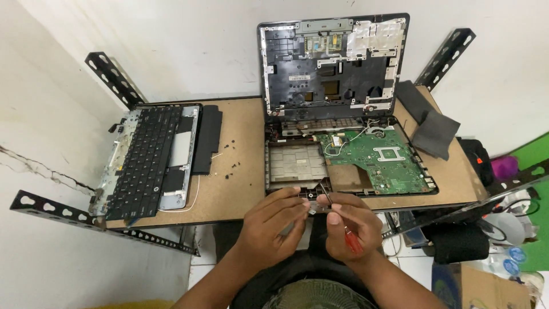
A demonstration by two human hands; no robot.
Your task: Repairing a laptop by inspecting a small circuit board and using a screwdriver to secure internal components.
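Screwdriver [350, 236] with a red handle sits pinched in your right hand [353, 226], tip angled up to the front edge of the opened laptop base [297, 166] at the table's near edge, while your left hand [271, 226] pinches beside it to steady the spot.

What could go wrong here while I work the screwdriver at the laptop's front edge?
The red-handled screwdriver in the right hand could slip toward the exposed green circuit board and scratch it. The small black screws lying loose on the brown wooden table could roll off and get lost.
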